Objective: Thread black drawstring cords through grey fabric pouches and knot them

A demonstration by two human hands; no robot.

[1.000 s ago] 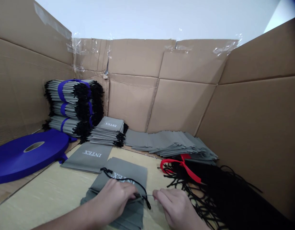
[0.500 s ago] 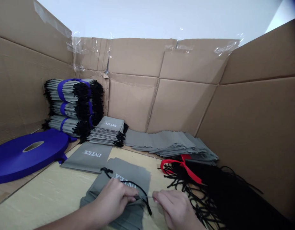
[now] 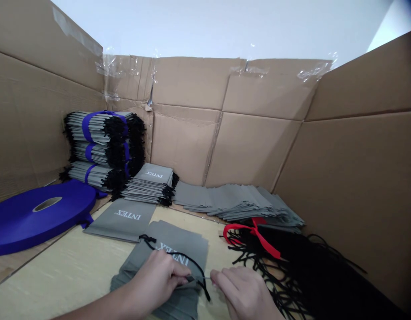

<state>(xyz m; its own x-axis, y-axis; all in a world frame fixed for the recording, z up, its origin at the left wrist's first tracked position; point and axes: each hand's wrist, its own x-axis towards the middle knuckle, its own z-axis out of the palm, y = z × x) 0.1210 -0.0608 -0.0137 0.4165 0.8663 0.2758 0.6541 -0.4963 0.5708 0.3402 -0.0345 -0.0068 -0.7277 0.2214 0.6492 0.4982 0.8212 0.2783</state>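
My left hand [image 3: 162,278] is closed, pinching the edge of a grey fabric pouch [image 3: 132,261] above a pile of similar pouches [image 3: 188,233] printed INTEX. A thin metal rod [image 3: 206,278], like a threading needle, runs from that edge to my right hand [image 3: 242,286], whose fingers are closed around it. How much of the rod lies inside the pouch is hidden. A black cord [image 3: 196,262] arcs over the pouch, with a knot at its left and a loose end hanging between my hands. Another INTEX pouch [image 3: 120,220] lies flat behind my left hand.
A large blue ribbon roll [image 3: 15,218] lies at left, before bundled pouches [image 3: 92,129]. Finished-looking corded pouches [image 3: 148,189] are stacked centrally. Plain grey pouches [image 3: 232,200] fan out at the back. Black cords [image 3: 312,266] with a red tie [image 3: 259,235] lie right. Cardboard walls [image 3: 185,142] enclose the table.
My right hand has shifted very slightly left, closer to the pouch, and the visible piece of rod is shorter. My left hand keeps its pinch on the pouch.
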